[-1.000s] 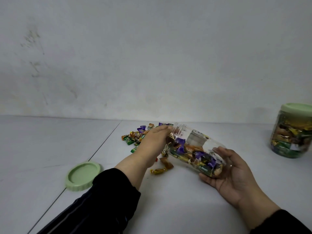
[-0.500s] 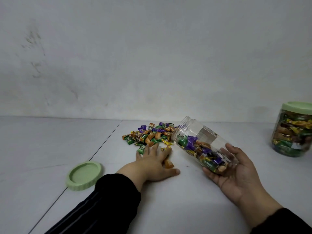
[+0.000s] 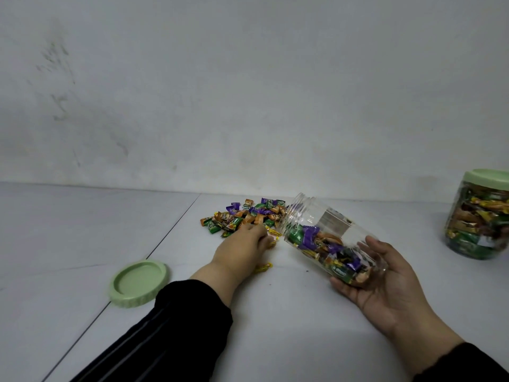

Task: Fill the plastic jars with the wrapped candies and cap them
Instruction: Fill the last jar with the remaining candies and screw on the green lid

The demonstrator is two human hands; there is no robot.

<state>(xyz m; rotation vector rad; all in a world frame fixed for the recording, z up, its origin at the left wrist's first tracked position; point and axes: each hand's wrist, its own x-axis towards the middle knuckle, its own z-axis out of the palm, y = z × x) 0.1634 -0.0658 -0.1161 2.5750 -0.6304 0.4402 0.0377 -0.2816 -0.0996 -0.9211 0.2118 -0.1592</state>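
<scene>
— Since half a second ago the left hand (image 3: 242, 244) has slid forward from the bare patch of table (image 3: 82, 230) to the near edge of the candy pile (image 3: 248, 215); the open jar (image 3: 327, 238) has hardly shifted.

— What are its fingers doing there?

— They curl down over the nearest wrappers, gathering a few against the table, though how many it has got cannot be made out. One yellow candy (image 3: 263, 267) lies loose beside the wrist.

— And the jar?

— It is cradled tilted in the right hand (image 3: 385, 285), mouth pointing up and left toward the pile, base low in the palm, fingers wrapped around the lower wall. It looks under half full, the sweets slumped toward the base.

— How will it handle?

— Probably thin, clear plastic: light, a little springy and smooth, so a squeeze would flex it and it could slip. Holding low under the weighted end seems sound. The candies are small, light and crinkly; their wrappers likely slide, so a cupped scoop should beat a pinch.

— Anything else about?

— A green lid (image 3: 139, 282) lies upside down to the left, well apart from the jar, presumably its cap. A capped full jar (image 3: 479, 221) stands far right.
</scene>
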